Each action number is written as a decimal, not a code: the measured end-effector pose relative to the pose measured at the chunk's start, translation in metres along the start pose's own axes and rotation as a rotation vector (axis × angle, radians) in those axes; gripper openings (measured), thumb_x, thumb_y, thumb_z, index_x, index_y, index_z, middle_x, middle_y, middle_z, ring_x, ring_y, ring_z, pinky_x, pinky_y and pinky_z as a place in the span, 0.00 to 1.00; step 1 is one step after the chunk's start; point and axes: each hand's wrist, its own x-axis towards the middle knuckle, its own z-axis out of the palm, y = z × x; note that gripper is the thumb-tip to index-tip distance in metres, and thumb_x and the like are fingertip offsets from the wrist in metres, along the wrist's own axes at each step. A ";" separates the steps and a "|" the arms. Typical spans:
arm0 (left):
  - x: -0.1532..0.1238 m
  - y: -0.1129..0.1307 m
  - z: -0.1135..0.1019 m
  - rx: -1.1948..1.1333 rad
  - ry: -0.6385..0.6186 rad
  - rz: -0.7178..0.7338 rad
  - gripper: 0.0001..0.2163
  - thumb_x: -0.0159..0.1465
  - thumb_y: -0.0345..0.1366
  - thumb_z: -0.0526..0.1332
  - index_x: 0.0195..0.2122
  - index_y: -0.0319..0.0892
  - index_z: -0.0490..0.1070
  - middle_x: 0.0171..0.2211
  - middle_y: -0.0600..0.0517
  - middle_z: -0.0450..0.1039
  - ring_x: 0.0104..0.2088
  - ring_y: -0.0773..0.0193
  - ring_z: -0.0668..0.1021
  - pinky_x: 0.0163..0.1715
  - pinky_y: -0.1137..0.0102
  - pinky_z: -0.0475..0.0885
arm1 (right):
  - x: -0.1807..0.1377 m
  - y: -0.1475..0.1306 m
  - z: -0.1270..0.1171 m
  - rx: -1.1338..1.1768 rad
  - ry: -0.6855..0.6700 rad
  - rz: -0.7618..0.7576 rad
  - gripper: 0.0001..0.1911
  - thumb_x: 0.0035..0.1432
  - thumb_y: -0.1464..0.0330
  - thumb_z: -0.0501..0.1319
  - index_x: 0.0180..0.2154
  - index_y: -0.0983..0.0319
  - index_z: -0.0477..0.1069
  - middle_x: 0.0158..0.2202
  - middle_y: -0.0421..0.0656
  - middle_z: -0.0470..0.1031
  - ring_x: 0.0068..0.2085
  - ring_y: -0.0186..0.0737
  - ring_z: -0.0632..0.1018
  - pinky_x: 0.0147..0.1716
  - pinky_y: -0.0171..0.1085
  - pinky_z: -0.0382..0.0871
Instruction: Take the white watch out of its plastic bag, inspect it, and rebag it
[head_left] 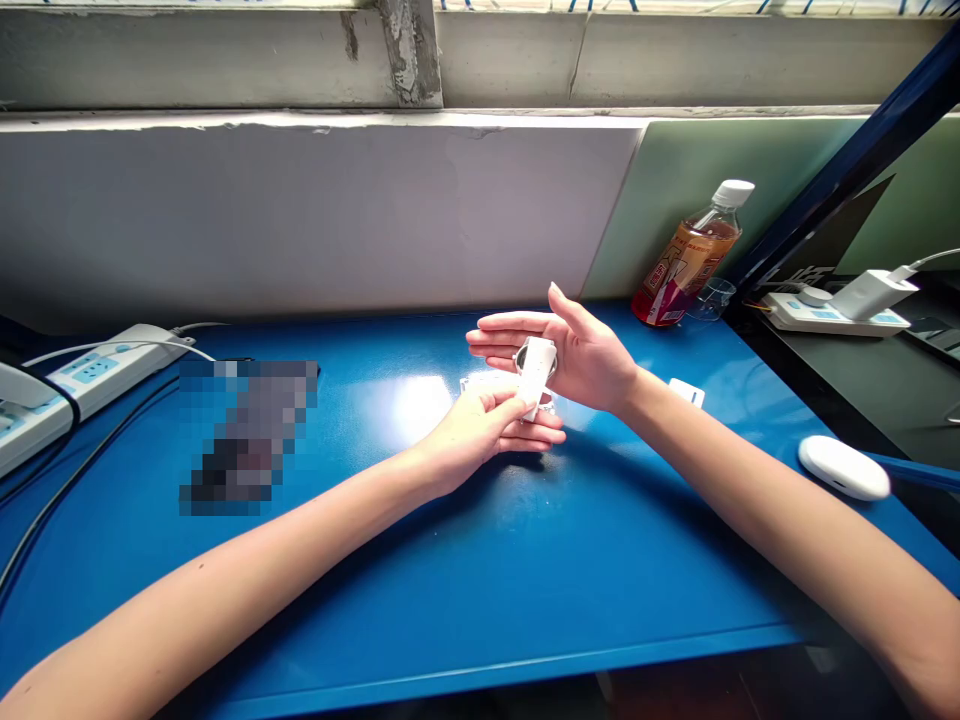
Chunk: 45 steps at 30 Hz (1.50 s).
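Pinched between the thumb and fingers of my left hand [476,435] is a small white rectangular piece [537,372]; its exact kind is unclear. A round, shiny ring-like edge shows behind its upper end. My right hand [581,352] is held open just beyond it, palm turned toward the piece and fingers stretched to the left. The upper end of the piece overlaps that palm in view, and I cannot tell whether they touch. Both hands are above the blue table [420,620]. Something pale lies partly hidden behind my left hand.
On the left are a white power strip [94,372], cables and a blurred-out dark rectangle [259,430]. A drink bottle [690,260] stands at the back right beside a clear cup [712,299]. Further right are a small white card-like item [686,393], a white mouse-shaped object [844,467] and another power strip [832,316].
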 end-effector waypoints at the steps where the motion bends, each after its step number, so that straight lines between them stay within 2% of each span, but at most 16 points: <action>1: 0.001 0.000 0.000 -0.006 0.005 -0.007 0.08 0.67 0.34 0.63 0.43 0.35 0.75 0.38 0.42 0.82 0.38 0.57 0.85 0.43 0.64 0.79 | 0.001 -0.001 0.000 -0.002 0.008 -0.002 0.34 0.67 0.45 0.48 0.43 0.64 0.80 0.50 0.51 0.82 0.56 0.47 0.78 0.62 0.45 0.64; 8: 0.002 -0.001 -0.005 -0.048 -0.050 -0.039 0.11 0.66 0.35 0.64 0.45 0.33 0.76 0.42 0.39 0.81 0.42 0.55 0.84 0.46 0.63 0.78 | 0.003 -0.002 -0.001 0.031 0.001 0.020 0.36 0.68 0.45 0.46 0.44 0.66 0.80 0.50 0.53 0.81 0.55 0.49 0.79 0.60 0.46 0.66; 12: 0.002 0.000 -0.006 -0.076 -0.078 -0.019 0.11 0.67 0.35 0.61 0.44 0.32 0.77 0.45 0.38 0.80 0.46 0.55 0.83 0.50 0.64 0.77 | 0.003 -0.005 0.001 0.052 -0.019 0.009 0.37 0.68 0.44 0.44 0.45 0.66 0.79 0.50 0.53 0.81 0.55 0.49 0.79 0.60 0.46 0.67; 17: 0.001 0.002 -0.001 -0.110 -0.106 -0.046 0.09 0.67 0.33 0.59 0.41 0.33 0.76 0.42 0.38 0.81 0.43 0.54 0.84 0.47 0.62 0.78 | 0.004 -0.004 0.001 0.079 -0.032 0.030 0.38 0.68 0.44 0.43 0.46 0.67 0.79 0.51 0.54 0.81 0.56 0.49 0.78 0.60 0.46 0.66; 22: -0.001 0.002 0.002 -0.114 -0.151 -0.077 0.11 0.69 0.35 0.57 0.45 0.34 0.74 0.41 0.37 0.81 0.41 0.52 0.84 0.47 0.59 0.77 | 0.004 -0.002 0.000 0.084 -0.060 0.052 0.39 0.69 0.46 0.40 0.46 0.68 0.78 0.51 0.55 0.80 0.56 0.50 0.78 0.60 0.47 0.66; 27: -0.002 0.000 0.001 -0.109 -0.156 -0.061 0.12 0.68 0.38 0.58 0.43 0.34 0.76 0.48 0.35 0.79 0.50 0.49 0.82 0.54 0.58 0.73 | 0.004 -0.002 0.001 0.046 -0.065 0.047 0.39 0.66 0.41 0.45 0.45 0.65 0.79 0.52 0.53 0.80 0.58 0.52 0.77 0.60 0.49 0.66; 30: -0.002 -0.001 0.001 -0.114 -0.144 -0.035 0.13 0.67 0.37 0.59 0.44 0.33 0.77 0.49 0.36 0.79 0.53 0.48 0.80 0.55 0.58 0.73 | 0.003 -0.004 0.001 0.015 -0.046 0.057 0.39 0.64 0.40 0.46 0.45 0.65 0.79 0.53 0.53 0.80 0.59 0.53 0.76 0.60 0.49 0.66; 37: -0.002 0.001 0.003 -0.138 -0.165 -0.019 0.14 0.69 0.37 0.55 0.45 0.32 0.76 0.45 0.36 0.80 0.48 0.50 0.82 0.52 0.58 0.75 | 0.000 -0.011 0.003 -0.017 -0.061 0.015 0.39 0.64 0.40 0.46 0.45 0.63 0.80 0.53 0.51 0.80 0.60 0.53 0.74 0.61 0.51 0.65; 45: -0.002 0.000 0.003 -0.125 -0.159 0.035 0.14 0.70 0.40 0.56 0.46 0.32 0.74 0.43 0.35 0.80 0.44 0.50 0.83 0.48 0.59 0.76 | -0.002 -0.017 0.005 -0.075 -0.036 -0.009 0.40 0.63 0.37 0.45 0.45 0.62 0.80 0.52 0.49 0.80 0.61 0.54 0.73 0.61 0.51 0.64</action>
